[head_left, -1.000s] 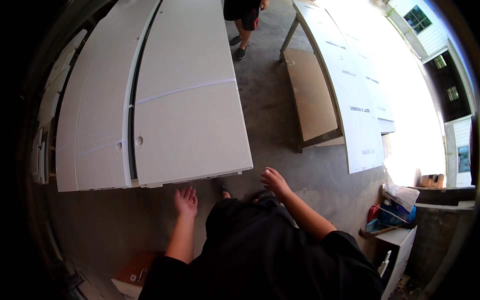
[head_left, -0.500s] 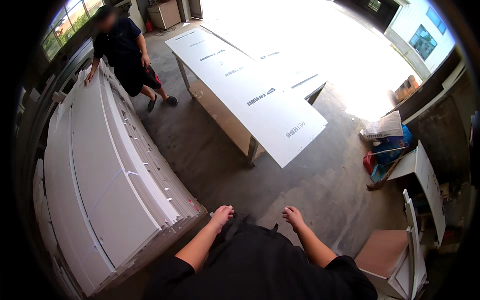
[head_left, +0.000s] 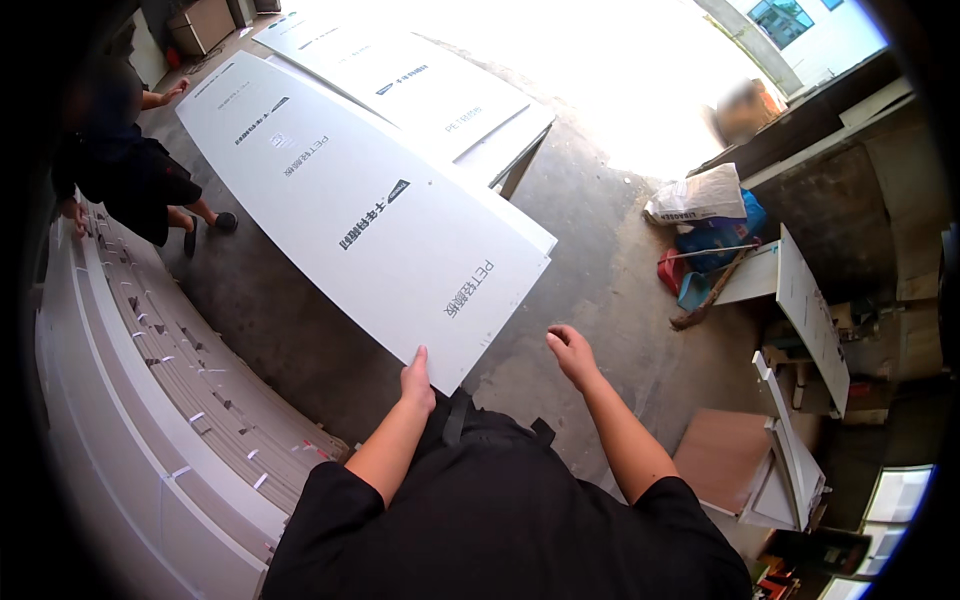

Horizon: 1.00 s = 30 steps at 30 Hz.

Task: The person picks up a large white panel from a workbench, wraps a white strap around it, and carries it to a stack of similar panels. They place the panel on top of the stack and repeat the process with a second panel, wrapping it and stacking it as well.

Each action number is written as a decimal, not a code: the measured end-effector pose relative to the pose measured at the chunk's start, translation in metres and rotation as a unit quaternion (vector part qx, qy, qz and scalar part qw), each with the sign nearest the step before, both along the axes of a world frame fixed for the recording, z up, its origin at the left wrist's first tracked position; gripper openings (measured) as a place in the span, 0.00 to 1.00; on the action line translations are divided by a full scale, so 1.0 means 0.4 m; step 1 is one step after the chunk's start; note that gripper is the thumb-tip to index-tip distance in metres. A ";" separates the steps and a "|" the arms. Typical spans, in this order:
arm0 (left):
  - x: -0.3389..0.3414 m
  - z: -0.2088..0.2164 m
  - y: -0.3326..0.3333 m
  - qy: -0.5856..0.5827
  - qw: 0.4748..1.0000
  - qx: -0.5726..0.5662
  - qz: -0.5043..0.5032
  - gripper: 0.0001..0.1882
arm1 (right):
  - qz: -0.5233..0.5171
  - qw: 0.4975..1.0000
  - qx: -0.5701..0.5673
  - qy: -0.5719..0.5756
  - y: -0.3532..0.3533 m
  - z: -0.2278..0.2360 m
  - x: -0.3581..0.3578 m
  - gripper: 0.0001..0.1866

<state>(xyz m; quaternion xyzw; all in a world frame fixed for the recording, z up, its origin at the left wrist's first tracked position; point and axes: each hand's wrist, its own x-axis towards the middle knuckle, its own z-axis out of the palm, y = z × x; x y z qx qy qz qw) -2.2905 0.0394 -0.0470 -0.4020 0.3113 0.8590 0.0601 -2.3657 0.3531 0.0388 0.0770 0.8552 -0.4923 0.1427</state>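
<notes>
A long white panel (head_left: 330, 220) with dark printing lies on top of a worktable, its near corner pointing toward me. My left hand (head_left: 417, 382) is closed on the panel's near edge, thumb over the top face and fingers hidden beneath. To the right of the near end, my right hand (head_left: 570, 355) hangs in the air with loosely curled fingers, holding nothing and apart from the panel. A second white printed panel (head_left: 440, 85) lies beyond the first, on a further white board (head_left: 500, 160).
Left of me stands a tall stack of pale boards (head_left: 190, 400). A co-worker (head_left: 140, 170) stands between it and the table, one hand near the panel's far end. At right are a white sack (head_left: 700, 195), a blue bag (head_left: 720, 240), dustpans (head_left: 692, 290) and a brown-topped box (head_left: 725, 455).
I have come closer to the table, and my left hand has reached the panel's near edge. The co-worker's arm has moved from hanging down to the panel's far end.
</notes>
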 end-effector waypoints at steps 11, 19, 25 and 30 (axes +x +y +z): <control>0.064 0.083 -0.006 -0.079 0.965 -0.225 0.105 0.23 | 0.303 0.884 0.301 0.192 -0.075 -0.004 -0.526 0.30; 0.078 0.296 0.021 -0.167 0.904 -0.372 0.125 0.20 | 0.519 0.796 0.242 0.196 -0.094 -0.043 -0.531 0.34; -0.046 0.626 0.132 -0.138 0.887 -0.434 0.075 0.18 | 0.537 0.800 0.196 0.181 -0.057 -0.076 -0.593 0.33; -0.302 0.849 0.321 -0.043 0.834 -0.548 0.055 0.11 | 0.558 0.819 0.128 0.030 -0.120 0.049 -0.625 0.31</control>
